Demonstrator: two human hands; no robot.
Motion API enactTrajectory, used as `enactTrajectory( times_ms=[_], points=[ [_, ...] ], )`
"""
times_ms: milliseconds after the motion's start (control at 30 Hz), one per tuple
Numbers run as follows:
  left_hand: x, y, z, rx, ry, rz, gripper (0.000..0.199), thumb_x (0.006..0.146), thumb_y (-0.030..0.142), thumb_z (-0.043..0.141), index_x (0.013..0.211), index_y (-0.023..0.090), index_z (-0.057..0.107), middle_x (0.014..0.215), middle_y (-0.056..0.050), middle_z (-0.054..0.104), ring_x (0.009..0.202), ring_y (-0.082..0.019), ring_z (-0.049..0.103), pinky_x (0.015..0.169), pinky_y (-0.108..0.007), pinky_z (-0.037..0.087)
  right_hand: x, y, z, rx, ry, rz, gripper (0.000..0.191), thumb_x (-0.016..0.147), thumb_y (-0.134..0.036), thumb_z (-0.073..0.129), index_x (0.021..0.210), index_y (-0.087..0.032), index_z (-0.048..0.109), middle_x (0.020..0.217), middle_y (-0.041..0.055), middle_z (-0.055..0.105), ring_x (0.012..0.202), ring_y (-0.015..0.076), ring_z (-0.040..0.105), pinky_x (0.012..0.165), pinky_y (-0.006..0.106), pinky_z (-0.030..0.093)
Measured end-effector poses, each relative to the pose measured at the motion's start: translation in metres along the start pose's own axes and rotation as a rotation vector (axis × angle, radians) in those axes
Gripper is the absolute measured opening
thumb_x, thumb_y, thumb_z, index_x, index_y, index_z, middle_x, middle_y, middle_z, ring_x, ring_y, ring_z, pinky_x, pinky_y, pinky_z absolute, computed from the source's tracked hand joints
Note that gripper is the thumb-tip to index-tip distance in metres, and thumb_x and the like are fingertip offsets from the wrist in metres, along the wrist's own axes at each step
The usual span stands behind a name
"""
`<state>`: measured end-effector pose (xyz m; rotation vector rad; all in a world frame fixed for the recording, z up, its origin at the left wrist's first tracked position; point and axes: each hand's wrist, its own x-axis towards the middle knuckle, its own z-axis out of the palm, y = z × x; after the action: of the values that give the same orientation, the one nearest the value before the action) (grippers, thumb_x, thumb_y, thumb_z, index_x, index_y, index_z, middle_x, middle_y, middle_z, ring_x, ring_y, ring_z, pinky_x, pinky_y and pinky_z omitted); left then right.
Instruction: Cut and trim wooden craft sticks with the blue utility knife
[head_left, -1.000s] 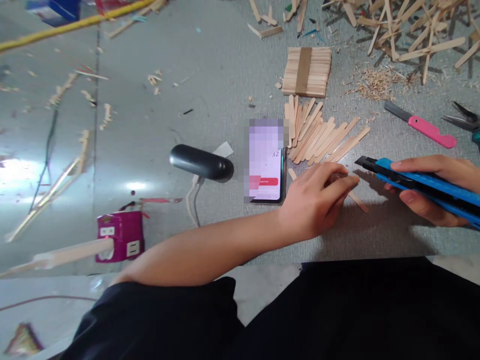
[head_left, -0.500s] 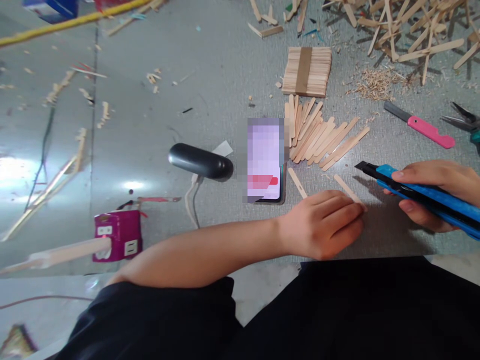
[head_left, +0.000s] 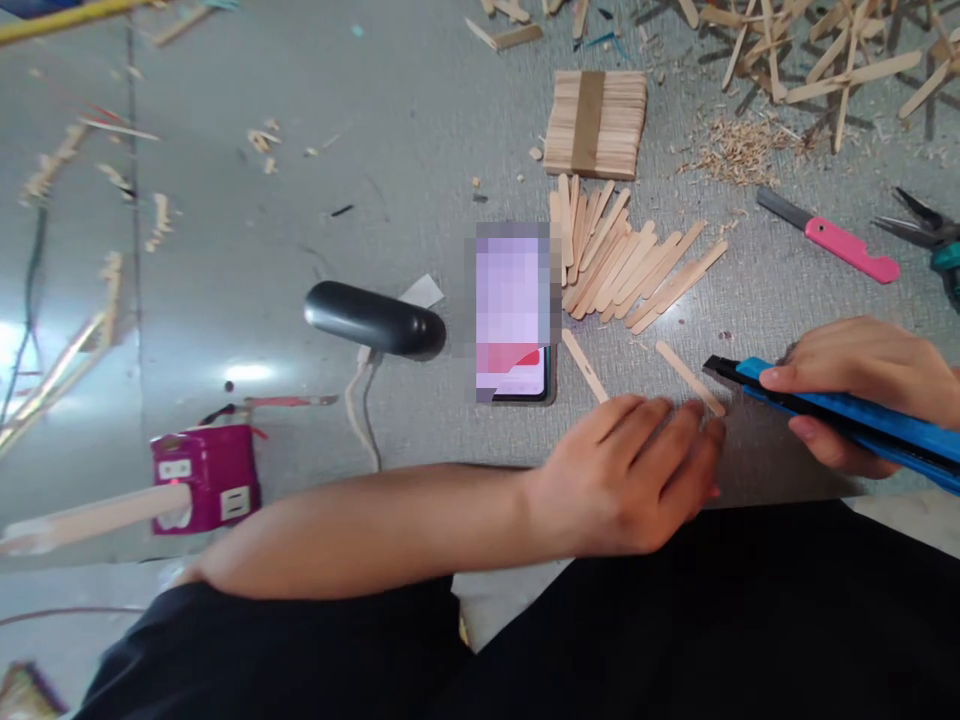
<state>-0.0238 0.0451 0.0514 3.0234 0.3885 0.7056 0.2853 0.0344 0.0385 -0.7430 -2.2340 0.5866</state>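
Observation:
My right hand point(head_left: 847, 395) grips a blue and black utility knife point(head_left: 847, 410), its short dark blade pointing left. Close to the blade tip, a single wooden craft stick point(head_left: 690, 378) lies slanted on the table. My left hand point(head_left: 637, 475) is just below that stick, its fingers loosely bent and slightly apart, with no object visible in them; the fingertips are partly hidden. Another craft stick point(head_left: 585, 365) lies left of it, its lower end reaching the knuckles. Beyond is a fanned pile of craft sticks point(head_left: 626, 265).
A phone point(head_left: 512, 370), partly blurred, lies left of the pile, beside a black oblong device point(head_left: 375, 318) with a cable. Behind are a banded stick bundle point(head_left: 619, 125) and wood shavings point(head_left: 731, 150). A pink-handled knife point(head_left: 851, 250) and pliers point(head_left: 926, 228) lie right. A purple socket box point(head_left: 206, 480) is left.
My left hand has drawn back toward my body, off the lower end of the craft stick, which now lies uncovered. The knife has come slightly nearer the stick. The camera view has shifted.

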Motion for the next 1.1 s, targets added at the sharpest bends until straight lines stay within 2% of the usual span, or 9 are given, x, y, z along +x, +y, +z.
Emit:
enactTrajectory(
  times_ms=[67,133,200,267,433,633,833,967,1100],
  points=[
    [-0.004,0.011,-0.002,0.078,-0.110,-0.087,0.064,0.113,0.066,0.064,0.144,0.012,0.077,0.139,-0.023,0.083,0.122,-0.037,0.083,0.101,-0.048,0.068,-0.001,0.001,0.002,0.004,-0.006,-0.007,0.034,0.102,-0.022,0.065,0.136,-0.021,0.068,0.077,0.0002,0.075,0.059,0.0200,0.073,0.058,0.034,0.062],
    [-0.008,0.017,0.000,0.087,-0.225,-0.128,0.094,0.100,0.087,0.066,0.162,0.016,0.066,0.158,-0.029,0.071,0.142,-0.048,0.073,0.114,-0.058,0.062,-0.001,0.001,0.002,0.005,0.002,0.009,0.034,0.103,-0.022,0.063,0.137,-0.024,0.068,0.075,-0.0013,0.075,0.056,0.0186,0.069,0.056,0.033,0.060],
    [-0.012,0.018,0.005,0.048,-0.311,-0.160,0.115,0.088,0.099,0.068,0.171,0.020,0.057,0.169,-0.032,0.059,0.154,-0.055,0.063,0.122,-0.064,0.055,-0.001,0.000,0.001,0.006,-0.006,0.019,0.035,0.103,-0.022,0.063,0.137,-0.026,0.067,0.075,-0.0023,0.074,0.056,0.0176,0.068,0.056,0.032,0.059],
    [-0.015,0.014,0.010,-0.011,-0.358,-0.201,0.125,0.082,0.104,0.066,0.176,0.023,0.051,0.177,-0.033,0.051,0.162,-0.058,0.053,0.129,-0.068,0.048,0.000,0.000,0.000,0.005,-0.026,0.007,0.037,0.101,-0.021,0.064,0.138,-0.024,0.067,0.077,-0.0016,0.075,0.059,0.0180,0.070,0.059,0.032,0.061],
    [-0.017,0.004,0.018,-0.141,-0.399,-0.254,0.132,0.080,0.103,0.069,0.184,0.027,0.037,0.186,-0.030,0.036,0.173,-0.057,0.036,0.138,-0.068,0.036,-0.001,0.001,0.002,0.013,-0.028,0.013,0.040,0.100,-0.019,0.066,0.140,-0.024,0.067,0.082,-0.0006,0.078,0.061,0.0194,0.073,0.060,0.034,0.060],
    [-0.016,0.005,0.019,-0.122,-0.356,-0.235,0.123,0.087,0.101,0.066,0.182,0.026,0.042,0.184,-0.032,0.038,0.171,-0.055,0.040,0.137,-0.066,0.037,0.003,0.001,-0.001,-0.087,-0.083,0.004,0.035,0.100,-0.019,0.066,0.135,-0.022,0.066,0.084,-0.0012,0.079,0.061,0.0170,0.073,0.061,0.032,0.062],
    [-0.015,0.006,0.018,-0.124,-0.380,-0.273,0.129,0.081,0.099,0.076,0.184,0.030,0.038,0.186,-0.026,0.040,0.173,-0.057,0.035,0.137,-0.072,0.036,0.006,0.001,-0.002,-0.097,-0.122,-0.022,0.038,0.101,-0.018,0.061,0.139,-0.024,0.063,0.084,-0.0022,0.078,0.062,0.0174,0.072,0.059,0.032,0.060],
    [-0.013,0.004,0.019,-0.160,-0.396,-0.284,0.130,0.081,0.099,0.077,0.183,0.028,0.039,0.187,-0.026,0.037,0.174,-0.056,0.034,0.138,-0.069,0.036,0.002,0.000,0.002,-0.076,-0.105,0.013,0.045,0.100,-0.017,0.063,0.144,-0.029,0.063,0.085,-0.0017,0.079,0.064,0.0196,0.073,0.059,0.035,0.062],
    [-0.013,0.002,0.020,-0.190,-0.385,-0.278,0.130,0.081,0.096,0.081,0.183,0.026,0.039,0.187,-0.028,0.036,0.174,-0.055,0.036,0.139,-0.068,0.037,0.003,0.000,0.001,-0.074,-0.097,0.009,0.042,0.099,-0.017,0.063,0.141,-0.025,0.065,0.088,-0.0001,0.080,0.065,0.0196,0.074,0.061,0.035,0.062]
  ],
)
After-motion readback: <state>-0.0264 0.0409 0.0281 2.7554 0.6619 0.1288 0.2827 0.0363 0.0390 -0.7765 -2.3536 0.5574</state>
